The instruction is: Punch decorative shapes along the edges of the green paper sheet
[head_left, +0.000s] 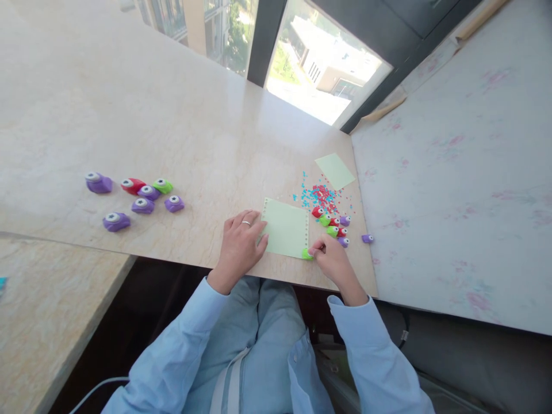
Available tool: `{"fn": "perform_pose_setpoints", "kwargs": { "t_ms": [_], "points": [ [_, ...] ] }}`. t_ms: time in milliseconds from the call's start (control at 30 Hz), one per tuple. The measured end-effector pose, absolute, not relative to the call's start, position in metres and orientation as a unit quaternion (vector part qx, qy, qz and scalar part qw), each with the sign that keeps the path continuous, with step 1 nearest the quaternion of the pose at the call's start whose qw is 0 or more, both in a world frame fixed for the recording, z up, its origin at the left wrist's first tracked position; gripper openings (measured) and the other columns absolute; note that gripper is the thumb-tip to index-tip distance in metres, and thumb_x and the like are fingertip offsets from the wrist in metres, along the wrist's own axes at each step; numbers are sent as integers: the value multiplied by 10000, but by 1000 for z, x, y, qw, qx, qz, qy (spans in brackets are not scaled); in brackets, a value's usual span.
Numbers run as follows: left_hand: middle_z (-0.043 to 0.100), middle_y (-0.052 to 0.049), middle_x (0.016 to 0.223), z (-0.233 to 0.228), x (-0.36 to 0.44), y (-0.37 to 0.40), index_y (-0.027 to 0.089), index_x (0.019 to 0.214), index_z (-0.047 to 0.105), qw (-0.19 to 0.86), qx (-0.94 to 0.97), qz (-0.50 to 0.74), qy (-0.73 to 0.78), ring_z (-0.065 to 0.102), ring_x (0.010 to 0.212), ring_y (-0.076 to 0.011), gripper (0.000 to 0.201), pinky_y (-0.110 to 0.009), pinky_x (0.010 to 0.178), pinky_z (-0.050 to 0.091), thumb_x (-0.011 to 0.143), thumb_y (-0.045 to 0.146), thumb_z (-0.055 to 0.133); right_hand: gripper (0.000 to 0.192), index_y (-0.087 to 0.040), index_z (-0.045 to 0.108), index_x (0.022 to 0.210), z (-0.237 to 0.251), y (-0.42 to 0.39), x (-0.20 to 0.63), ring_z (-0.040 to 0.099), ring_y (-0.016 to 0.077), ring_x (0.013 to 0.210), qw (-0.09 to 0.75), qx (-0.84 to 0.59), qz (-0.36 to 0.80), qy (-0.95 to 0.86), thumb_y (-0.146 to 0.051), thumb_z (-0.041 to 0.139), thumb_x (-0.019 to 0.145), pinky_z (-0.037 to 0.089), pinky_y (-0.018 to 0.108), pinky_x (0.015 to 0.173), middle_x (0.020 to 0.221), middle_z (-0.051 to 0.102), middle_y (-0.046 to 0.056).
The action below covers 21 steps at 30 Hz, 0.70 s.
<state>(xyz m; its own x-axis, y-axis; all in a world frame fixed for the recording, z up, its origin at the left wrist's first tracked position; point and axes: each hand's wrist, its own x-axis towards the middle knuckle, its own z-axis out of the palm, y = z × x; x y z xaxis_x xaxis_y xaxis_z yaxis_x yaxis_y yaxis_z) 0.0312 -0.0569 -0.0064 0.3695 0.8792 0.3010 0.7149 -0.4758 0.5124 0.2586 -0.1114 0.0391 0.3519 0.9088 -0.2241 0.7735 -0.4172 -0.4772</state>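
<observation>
A pale green sheet of paper (287, 229) lies on the counter in front of me, with small holes along its left and right edges. My left hand (241, 241) rests flat on the sheet's left edge, fingers out and a ring on one of them. At the lower right corner sits a small green craft punch (306, 253), touching the paper. The fingers of my right hand (332, 259) are closed on this punch from the right. Just beyond that hand stands a cluster of red, green and purple punches (333, 231).
Red and blue paper bits (323, 197) are scattered behind the cluster, beside a second green sheet (335, 171). One purple punch (367, 238) stands near the flowered wall (457, 201). Several more punches (143, 205) are far left. A window (323, 63) borders the counter (207, 144).
</observation>
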Motion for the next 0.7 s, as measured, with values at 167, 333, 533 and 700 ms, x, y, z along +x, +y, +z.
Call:
{"fn": "perform_pose_setpoints", "kwargs": {
  "t_ms": [167, 333, 533, 700],
  "points": [
    [642, -126, 1307, -9, 31, -57, 208, 1077, 702, 148, 813, 282, 487, 521, 1277, -319, 203, -486, 984, 407, 922, 291, 600, 158, -221, 509, 627, 37, -108, 261, 544, 171, 650, 140, -805, 226, -530, -126, 600, 713, 366, 286, 615, 657, 602, -19],
    [658, -120, 1276, -8, 33, -57, 219, 1042, 719, 162, 803, 301, 489, 537, 1255, -308, 281, -486, 997, 402, 975, 412, 525, 169, -212, 532, 599, 38, -100, 264, 560, 170, 659, 121, -800, 233, -539, -85, 615, 674, 367, 272, 609, 642, 608, -17],
    [663, -121, 1269, -7, 33, -56, 220, 1040, 725, 173, 799, 301, 491, 542, 1244, -307, 301, -485, 996, 399, 985, 414, 501, 179, -210, 525, 567, 40, -99, 262, 546, 148, 617, 136, -796, 230, -542, -68, 606, 641, 361, 251, 581, 588, 594, -31],
    [667, -111, 1269, -7, 33, -57, 215, 1030, 715, 170, 798, 302, 493, 543, 1249, -297, 313, -471, 1001, 391, 1000, 411, 473, 162, -210, 526, 580, 39, -103, 259, 543, 150, 611, 154, -799, 212, -542, -108, 629, 652, 360, 255, 580, 595, 592, -32]
  ]
}}
